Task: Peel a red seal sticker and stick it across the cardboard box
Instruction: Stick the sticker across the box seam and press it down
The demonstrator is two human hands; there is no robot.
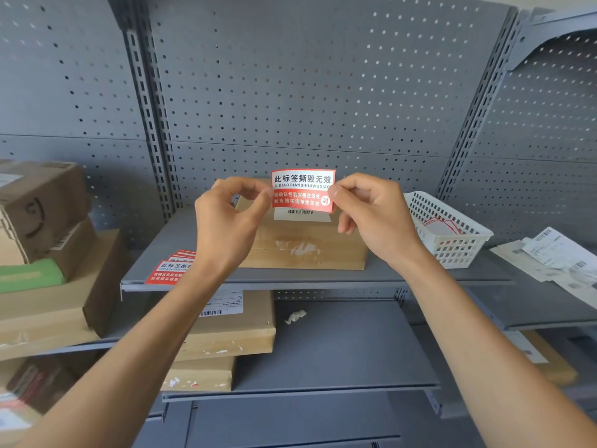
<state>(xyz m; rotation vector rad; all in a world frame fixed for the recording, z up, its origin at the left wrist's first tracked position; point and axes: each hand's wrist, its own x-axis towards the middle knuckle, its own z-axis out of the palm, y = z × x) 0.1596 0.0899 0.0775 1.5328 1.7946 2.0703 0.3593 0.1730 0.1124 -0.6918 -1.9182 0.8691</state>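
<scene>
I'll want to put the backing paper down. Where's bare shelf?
Bare shelf lies between the box and basket, and in front of the box. The left is crowded with stickers.

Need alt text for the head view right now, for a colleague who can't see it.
Two bare hands, left hand and right hand, hold a red seal sticker by its side edges above a cardboard box on a grey shelf. More red stickers lie at left, a white basket at right.
</scene>
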